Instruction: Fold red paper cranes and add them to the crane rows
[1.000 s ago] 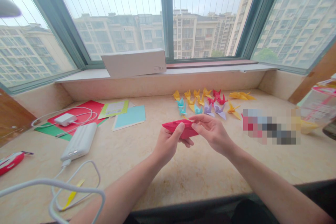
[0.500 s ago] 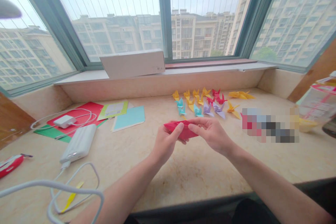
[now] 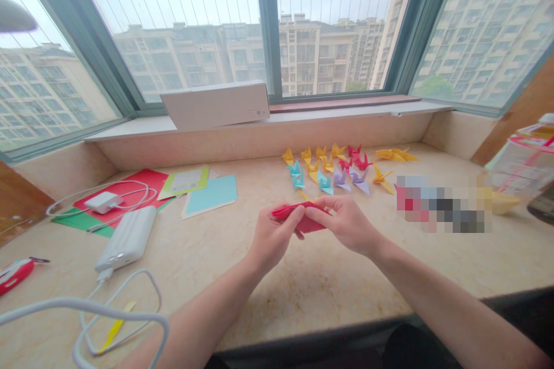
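Note:
A piece of folded red paper [image 3: 312, 223] is held above the counter between both hands, its layers pinched at the upper edge. My left hand [image 3: 277, 233] grips its left end, thumb on the near face and fingers behind. On the right side, my right hand [image 3: 346, 220] pinches the paper between thumb and fingers, the two thumbs close together. Just beyond the hands stand several folded paper cranes: yellow ones [image 3: 312, 170], blue ones [image 3: 324, 183], purple ones [image 3: 359, 180] and red ones [image 3: 354, 153]. The fingers behind the paper are mostly hidden.
On the left lie blue paper [image 3: 212, 196], red paper [image 3: 145, 181], a white power bank [image 3: 127, 239] with a looped cable [image 3: 125, 302], and a red-handled tool [image 3: 19, 274]. A long white box [image 3: 216, 106] rests on the sill. A clear plastic container [image 3: 521, 164] stands at right.
The thumbs have moved closer together, and the red paper's upper edge now bends up and opens slightly at the left. Both hands keep hold of it. The view has shifted slightly.

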`<state>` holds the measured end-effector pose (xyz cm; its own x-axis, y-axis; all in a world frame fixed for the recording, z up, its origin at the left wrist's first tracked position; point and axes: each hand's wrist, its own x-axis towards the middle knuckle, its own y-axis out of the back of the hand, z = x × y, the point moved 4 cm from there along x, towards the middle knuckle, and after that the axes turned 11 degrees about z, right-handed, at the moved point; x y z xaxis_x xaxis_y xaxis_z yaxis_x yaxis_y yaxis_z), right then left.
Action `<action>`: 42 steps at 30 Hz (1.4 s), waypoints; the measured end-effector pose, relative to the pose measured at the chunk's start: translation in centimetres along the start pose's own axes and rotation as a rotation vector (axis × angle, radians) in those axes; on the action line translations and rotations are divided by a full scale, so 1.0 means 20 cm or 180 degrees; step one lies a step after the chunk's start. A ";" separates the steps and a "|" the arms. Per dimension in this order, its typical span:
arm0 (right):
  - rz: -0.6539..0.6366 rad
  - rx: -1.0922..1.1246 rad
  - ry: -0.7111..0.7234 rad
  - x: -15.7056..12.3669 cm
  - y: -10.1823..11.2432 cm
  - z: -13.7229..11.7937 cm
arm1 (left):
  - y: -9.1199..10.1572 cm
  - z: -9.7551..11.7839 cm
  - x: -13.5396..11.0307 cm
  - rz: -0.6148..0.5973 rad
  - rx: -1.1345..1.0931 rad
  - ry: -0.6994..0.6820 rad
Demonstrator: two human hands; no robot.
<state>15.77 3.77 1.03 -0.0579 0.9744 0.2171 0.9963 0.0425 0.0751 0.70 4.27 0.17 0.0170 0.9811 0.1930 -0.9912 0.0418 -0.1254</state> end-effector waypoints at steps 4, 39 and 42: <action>0.0244 -0.0318 0.0237 0.00 0.02 -0.01 | 0.00 0.01 0.00 -0.0059 -0.0011 0.0020; 0.0992 -0.2884 0.3480 -0.09 0.02 -0.11 | -0.02 -0.01 0.01 -0.0044 -0.1309 0.0357; 0.1012 -0.2980 0.3548 -0.10 0.01 -0.10 | -0.01 -0.01 0.01 0.0039 -0.1369 0.0269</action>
<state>16.01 1.40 2.63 -0.2998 0.2314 0.9255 0.5996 -0.7089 0.3715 1.01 4.50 0.13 0.0339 0.9933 0.1109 -0.8468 0.0875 -0.5246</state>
